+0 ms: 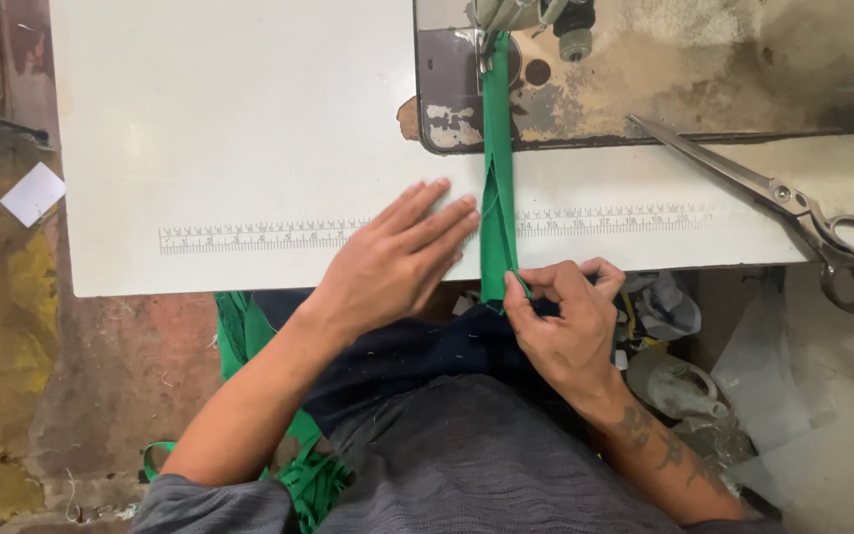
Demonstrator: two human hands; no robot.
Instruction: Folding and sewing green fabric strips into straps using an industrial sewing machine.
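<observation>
A narrow green fabric strip [495,168] ran straight down the white table [229,129] from under the presser foot [494,30] of a worn sewing machine [644,79], over the table's front edge and toward the person's lap. The left hand [397,262] lay flat and released, fingers spread on the table, its fingertips touching the strip's left edge. The right hand [565,311] pinched the strip's right edge between thumb and forefinger, just at the table's front edge, with the other fingers curled in.

A printed ruler scale [259,237] crossed the table top from left to right, passing under the strip. Large metal scissors [783,198] rested, blades shut, to the right, their tips on the machine bed and their handles over the table's edge. A small white paper tag [34,194] (diamond-shaped as seen from above) lay on the floor well left of the table. More green fabric [298,465] hung beside the person's left arm. Below the table's right side sat crumpled clear plastic [763,366] near a pale rounded object, too unclear to identify.
</observation>
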